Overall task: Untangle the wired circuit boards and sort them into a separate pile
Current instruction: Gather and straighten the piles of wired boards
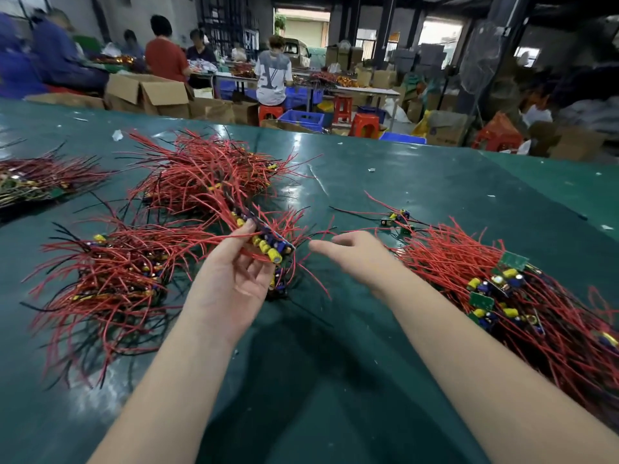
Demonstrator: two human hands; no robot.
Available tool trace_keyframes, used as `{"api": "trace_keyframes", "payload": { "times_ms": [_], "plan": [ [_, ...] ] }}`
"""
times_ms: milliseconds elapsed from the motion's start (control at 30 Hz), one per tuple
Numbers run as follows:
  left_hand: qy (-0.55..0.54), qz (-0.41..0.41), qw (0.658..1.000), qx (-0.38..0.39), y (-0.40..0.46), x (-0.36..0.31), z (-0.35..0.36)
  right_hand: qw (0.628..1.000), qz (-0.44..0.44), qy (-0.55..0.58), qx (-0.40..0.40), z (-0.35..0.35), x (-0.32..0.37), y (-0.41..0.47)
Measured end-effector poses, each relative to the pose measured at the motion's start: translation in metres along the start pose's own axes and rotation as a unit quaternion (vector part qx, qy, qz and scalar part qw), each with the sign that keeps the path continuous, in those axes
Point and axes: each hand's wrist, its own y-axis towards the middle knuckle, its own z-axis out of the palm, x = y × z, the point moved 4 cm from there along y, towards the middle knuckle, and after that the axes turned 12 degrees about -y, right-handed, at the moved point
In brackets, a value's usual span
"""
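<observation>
Frame centre: left hand (pixel 234 272) grips aligned row of wired circuit boards with yellow and blue capacitors (pixel 268 244), red leads fanned clear (likely for stacking). Right hand (pixel 348 254) fingers loosely spread, empty, near tangled red-wire heap (pixel 522 296) lower right.

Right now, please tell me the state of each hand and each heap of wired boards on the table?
Left hand: palm up, holding a bunch of wired boards raised off the table.
Right hand: empty, fingers relaxed, blurred, beside the bunch.
Far pile: tangled, lying on the green table.
Left pile: tangled, lying flat.
Right pile: lying flat, wires roughly aligned.
Loose boards: apart from the piles.
</observation>
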Motion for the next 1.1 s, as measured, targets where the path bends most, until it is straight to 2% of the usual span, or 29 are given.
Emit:
{"api": "trace_keyframes", "payload": {
  "times_ms": [67, 100, 233, 333, 400, 467, 567, 767, 867, 1100],
  "plan": [
    [0.102, 0.011, 0.995, -0.005, 0.001, 0.008, -0.002, 0.995, -0.037, 0.059, -0.067, -0.017, -0.010, -0.023],
    [0.172, 0.011, 0.985, 0.003, 0.001, 0.013, -0.002, 0.991, -0.051, 0.106, -0.071, -0.024, -0.013, -0.035],
    [0.355, -0.014, 0.931, 0.083, -0.005, 0.033, -0.007, 0.958, -0.038, 0.278, 0.059, -0.015, -0.027, -0.072],
    [0.430, -0.048, 0.888, 0.157, -0.011, 0.045, -0.009, 0.904, 0.004, 0.407, 0.131, -0.004, -0.036, -0.086],
    [0.442, -0.065, 0.874, 0.191, -0.015, 0.051, -0.008, 0.869, 0.030, 0.471, 0.146, 0.001, -0.040, -0.089],
    [0.437, -0.066, 0.873, 0.206, -0.017, 0.054, -0.007, 0.852, 0.040, 0.501, 0.143, 0.004, -0.043, -0.089],
    [0.407, -0.074, 0.887, 0.207, -0.014, 0.056, -0.007, 0.832, 0.036, 0.539, 0.131, 0.004, -0.045, -0.088],
    [0.348, -0.072, 0.920, 0.164, -0.013, 0.056, -0.006, 0.777, 0.035, 0.626, 0.049, -0.008, -0.053, -0.086],
    [0.372, -0.049, 0.914, 0.155, -0.014, 0.056, -0.006, 0.781, 0.040, 0.621, 0.045, -0.008, -0.056, -0.087],
    [0.310, -0.056, 0.943, 0.105, -0.013, 0.055, -0.008, 0.788, 0.027, 0.613, 0.051, -0.009, -0.054, -0.087]
  ]
}}
